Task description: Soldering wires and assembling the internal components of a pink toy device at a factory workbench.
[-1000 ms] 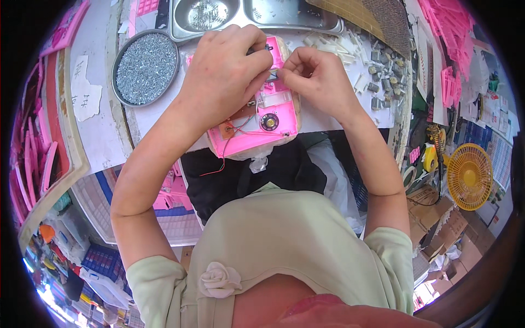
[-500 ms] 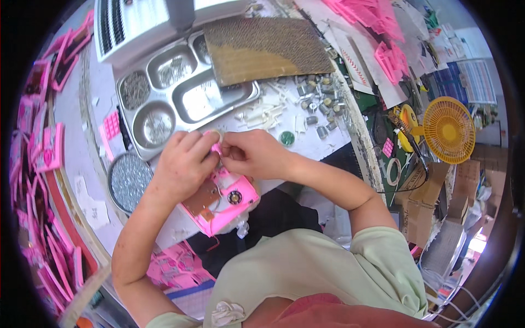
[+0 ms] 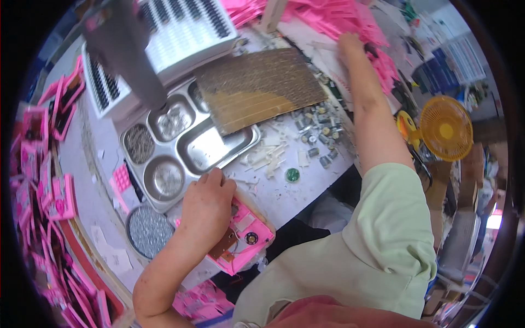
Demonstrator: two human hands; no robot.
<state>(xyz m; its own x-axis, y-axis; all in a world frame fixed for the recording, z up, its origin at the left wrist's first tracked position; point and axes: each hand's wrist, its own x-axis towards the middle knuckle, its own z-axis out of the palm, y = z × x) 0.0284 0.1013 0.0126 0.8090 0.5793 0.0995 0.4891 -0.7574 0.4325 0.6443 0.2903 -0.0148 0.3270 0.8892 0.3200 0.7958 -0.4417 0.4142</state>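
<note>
At the near edge of the table lies a pink plastic casing (image 3: 256,252) with a small round black speaker-like part, a brown board and thin wires in it. My left hand (image 3: 210,199) is closed over its far left end, with the fingers curled down and the fingertips hidden. My right arm is stretched to the far right. There my right hand (image 3: 350,45) is at a heap of pink plastic parts (image 3: 333,19). Its fingers are too small and covered to make out, so what it holds cannot be seen.
A steel compartment tray (image 3: 164,205) holds small metal parts, with cardboard (image 3: 262,90) over one corner. Beside it stand a round dish of grey bits (image 3: 150,232), white plastic pieces (image 3: 265,158), small metal cylinders (image 3: 325,161) and a green round container (image 3: 292,175). A grey post (image 3: 123,52) rises at the back.
My right hand has left the casing and reached far right to the pink heap. My left hand stays on the casing, now over its far end. The view has shifted.
</note>
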